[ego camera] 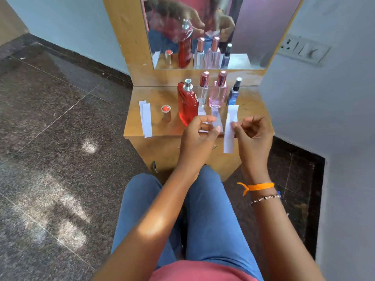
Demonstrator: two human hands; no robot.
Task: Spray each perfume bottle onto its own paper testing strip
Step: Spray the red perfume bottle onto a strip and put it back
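Four bottles (204, 94) hold perfume; right grip (250, 129) pinches a strip (230, 130), left grip (199, 130) seemingly empty, apart.

On the surface (249, 102) four bottles stand in a row before the mirror (253, 37): from nine o'clock to three, an uncapped bottle (187, 106), two capped bottles (203, 92) (218, 92), a small sprayer (233, 94). A loose cap (166, 112) stands at nine o'clock of them, two strips (146, 119) farther toward nine.

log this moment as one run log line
right hand: pinching white paper strip | left hand: empty | tall red glass perfume bottle: uncapped, standing on wooden table
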